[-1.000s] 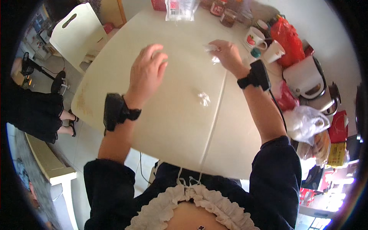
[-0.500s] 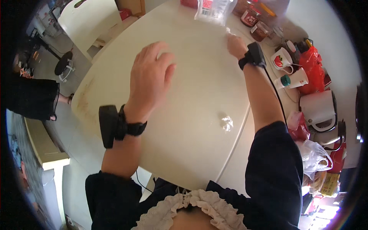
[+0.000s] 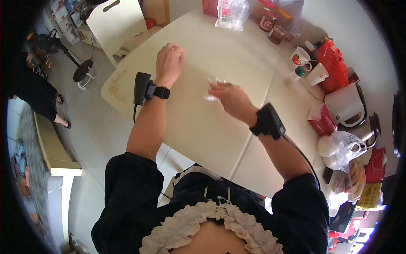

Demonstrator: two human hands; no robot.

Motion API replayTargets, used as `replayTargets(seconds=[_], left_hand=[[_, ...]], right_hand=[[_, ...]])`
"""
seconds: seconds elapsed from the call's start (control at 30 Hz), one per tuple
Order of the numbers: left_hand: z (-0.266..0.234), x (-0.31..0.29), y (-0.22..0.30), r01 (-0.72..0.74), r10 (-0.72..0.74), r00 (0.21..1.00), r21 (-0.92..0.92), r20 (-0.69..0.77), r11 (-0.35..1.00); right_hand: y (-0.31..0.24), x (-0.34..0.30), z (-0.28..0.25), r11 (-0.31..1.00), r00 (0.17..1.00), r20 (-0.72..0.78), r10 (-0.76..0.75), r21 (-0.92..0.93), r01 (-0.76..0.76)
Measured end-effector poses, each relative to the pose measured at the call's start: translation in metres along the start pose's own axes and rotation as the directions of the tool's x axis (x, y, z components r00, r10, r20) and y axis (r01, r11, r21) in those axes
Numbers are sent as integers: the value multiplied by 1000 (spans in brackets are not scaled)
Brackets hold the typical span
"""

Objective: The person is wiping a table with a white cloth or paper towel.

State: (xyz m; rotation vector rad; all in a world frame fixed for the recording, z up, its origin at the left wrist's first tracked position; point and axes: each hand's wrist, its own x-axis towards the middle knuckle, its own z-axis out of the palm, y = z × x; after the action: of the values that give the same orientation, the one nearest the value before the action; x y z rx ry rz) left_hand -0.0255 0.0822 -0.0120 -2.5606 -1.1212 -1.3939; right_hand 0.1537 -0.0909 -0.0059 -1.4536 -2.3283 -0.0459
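Note:
My left hand (image 3: 170, 63) is over the far left part of the cream table (image 3: 194, 122), its fingers curled inward. Whatever the curled fingers hold, if anything, is hidden. Nearer the middle, my right hand (image 3: 232, 100) reaches in with its fingers stretched out and pointing left. Beneath and around those fingertips lies a small shiny, clear patch (image 3: 210, 97). It resembles crumpled plastic film, though glare makes it hard to tell. Each wrist wears a black strapped device, the left one (image 3: 143, 89) boxy and the right one (image 3: 271, 121) with a cable.
Clear packets (image 3: 231, 15) and jars (image 3: 277, 34) stand at the far edge. Along the right are a strawberry-patterned mug (image 3: 299, 57), red bag (image 3: 331, 63), white kettle (image 3: 344, 105) and plastic bags (image 3: 340, 148). A white chair (image 3: 116, 25), fan (image 3: 53, 42) and another person (image 3: 36, 93) are left.
My right hand has come back from the far right edge toward the table's middle, its fingers now stretched. My left hand has moved slightly farther away. The view has shifted a little.

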Motion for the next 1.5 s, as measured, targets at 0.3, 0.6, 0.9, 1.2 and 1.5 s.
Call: replayTargets(seconds=[0.3,0.6,0.9,1.2,1.5], left_hand=[[-1,-4,10,5,-2,999,-90,36,996],[-3,8,36,-114,122,991,-137,54,984],[-6,5,39,-77,92,989,-127,118,989],[-7,-4,25,-66,85,989,-152,124,986],[4,-11,41,-238,258,960,-176,106,955]], right_hand=[[12,29,-31,976,949,314,-45,216,-25],[174,193,13,978,990,-30,140,-151,-143],[143,175,34,929,941,125,313,-248,-276],[114,23,-20,960,971,10,240,-153,-236],[53,-76,-33,882,882,-203,424,-129,-454]])
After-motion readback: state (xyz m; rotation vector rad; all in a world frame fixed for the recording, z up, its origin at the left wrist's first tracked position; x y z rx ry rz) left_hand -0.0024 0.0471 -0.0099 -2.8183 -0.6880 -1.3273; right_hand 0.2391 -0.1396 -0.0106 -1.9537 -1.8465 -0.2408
